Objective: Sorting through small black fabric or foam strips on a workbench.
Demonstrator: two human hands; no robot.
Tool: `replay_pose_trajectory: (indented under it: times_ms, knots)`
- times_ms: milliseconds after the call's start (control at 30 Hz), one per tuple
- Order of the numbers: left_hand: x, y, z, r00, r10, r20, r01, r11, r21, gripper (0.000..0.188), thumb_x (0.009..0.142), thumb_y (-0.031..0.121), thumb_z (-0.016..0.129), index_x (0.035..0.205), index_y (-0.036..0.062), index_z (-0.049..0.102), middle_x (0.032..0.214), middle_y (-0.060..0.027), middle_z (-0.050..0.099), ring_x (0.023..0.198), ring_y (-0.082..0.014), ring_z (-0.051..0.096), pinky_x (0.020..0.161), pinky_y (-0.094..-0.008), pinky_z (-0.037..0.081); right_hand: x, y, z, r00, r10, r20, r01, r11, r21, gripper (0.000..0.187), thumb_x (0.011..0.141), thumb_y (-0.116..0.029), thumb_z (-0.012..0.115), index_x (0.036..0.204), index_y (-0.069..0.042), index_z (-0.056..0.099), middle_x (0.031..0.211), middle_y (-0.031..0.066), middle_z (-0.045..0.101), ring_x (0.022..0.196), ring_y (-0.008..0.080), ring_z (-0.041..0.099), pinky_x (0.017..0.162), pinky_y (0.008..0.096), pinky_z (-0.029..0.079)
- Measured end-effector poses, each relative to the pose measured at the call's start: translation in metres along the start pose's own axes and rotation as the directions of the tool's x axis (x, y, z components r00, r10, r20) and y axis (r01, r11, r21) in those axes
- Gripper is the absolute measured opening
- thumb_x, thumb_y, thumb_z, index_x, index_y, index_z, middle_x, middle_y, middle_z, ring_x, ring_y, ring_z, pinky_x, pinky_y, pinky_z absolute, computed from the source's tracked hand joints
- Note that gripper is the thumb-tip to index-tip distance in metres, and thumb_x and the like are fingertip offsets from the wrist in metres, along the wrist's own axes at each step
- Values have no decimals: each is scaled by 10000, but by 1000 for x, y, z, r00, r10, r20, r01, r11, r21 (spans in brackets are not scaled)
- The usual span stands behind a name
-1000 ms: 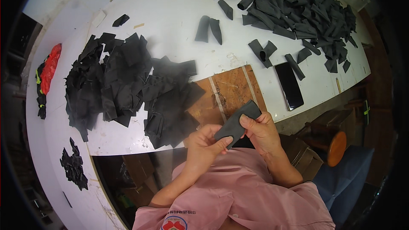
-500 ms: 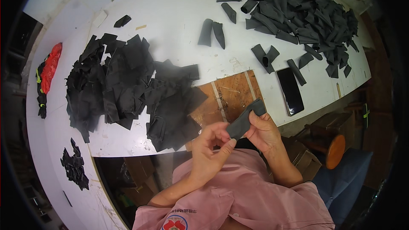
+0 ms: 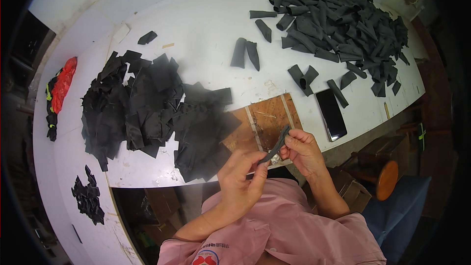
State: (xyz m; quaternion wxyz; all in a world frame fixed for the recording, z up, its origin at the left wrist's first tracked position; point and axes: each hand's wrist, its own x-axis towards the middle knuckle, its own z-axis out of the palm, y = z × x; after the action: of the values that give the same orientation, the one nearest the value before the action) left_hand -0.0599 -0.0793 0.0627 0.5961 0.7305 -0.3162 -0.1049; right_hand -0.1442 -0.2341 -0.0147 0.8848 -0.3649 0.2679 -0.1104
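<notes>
Between my two hands is a dark grey fabric tube (image 3: 274, 148), held over the near edge of the brown board (image 3: 265, 118). My left hand (image 3: 243, 172) pinches its lower left end between thumb and fingers. At the upper right end, my right hand (image 3: 301, 151) grips it the same way. The tube is seen edge-on, narrow and slightly bent. Left of the board, a heap of flat black fabric pieces (image 3: 147, 110) spreads over the white table and overlaps the board's left side. At the far right lies a big pile of rolled dark fabric tubes (image 3: 338, 27).
A black phone (image 3: 331, 114) lies right of the board. Several loose tubes (image 3: 239, 53) are scattered between the piles. Far left are a red and black bundle (image 3: 62, 88) and a small black scrap pile (image 3: 88, 196). A round wooden stool (image 3: 386, 180) stands below the table, at right.
The fabric tube has turned from showing its broad face to showing its narrow edge. Both hands still hold its ends and sit slightly lower. The whole view has shifted a little.
</notes>
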Motion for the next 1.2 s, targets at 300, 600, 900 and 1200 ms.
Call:
replay_pose_trajectory:
  times_ms: [300, 600, 900, 1200]
  knots:
    - [-20, 36, -79, 927, 374, 7, -366, 903, 225, 171, 630, -25, 640, 792, -40, 589, 679, -119, 570, 614, -238, 568, 554, -299, 452, 6, -91, 28, 972, -193, 130, 232, 739, -632, 159, 796, -180, 588, 726, -41, 556, 562, 20, 543, 482, 55, 506, 430, 177, 392]
    - [-152, 26, -227, 870, 376, -320, -396, 918, 4, 235, 746, 113, 502, 932, -20, 556, 907, -100, 567, 867, -196, 536, 745, -300, 439, -3, -101, 51, 962, -168, 217, 273, 664, -696, 169, 782, -167, 581, 881, -33, 614, 716, 2, 586, 584, 42, 497, 501, 177, 373]
    - [-152, 9, -263, 892, 159, -423, -209, 975, -75, 267, 748, 114, 483, 964, -32, 538, 968, -116, 550, 894, -195, 534, 759, -296, 439, 35, 70, 103, 696, -249, 673, 626, -249, -739, 144, 665, -79, 594, 801, -63, 550, 762, 77, 452, 720, 217, 523, 511, 329, 437]
    - [-130, 14, -218, 825, -1, -565, -79, 990, -117, 300, 749, 116, 465, 996, -44, 520, 1029, -131, 533, 922, -195, 531, 773, -292, 439, 51, 62, 133, 791, -557, 252, 507, 369, -779, 75, 785, -88, 555, 828, -27, 547, 670, 89, 534, 535, 211, 556, 487, 297, 435]
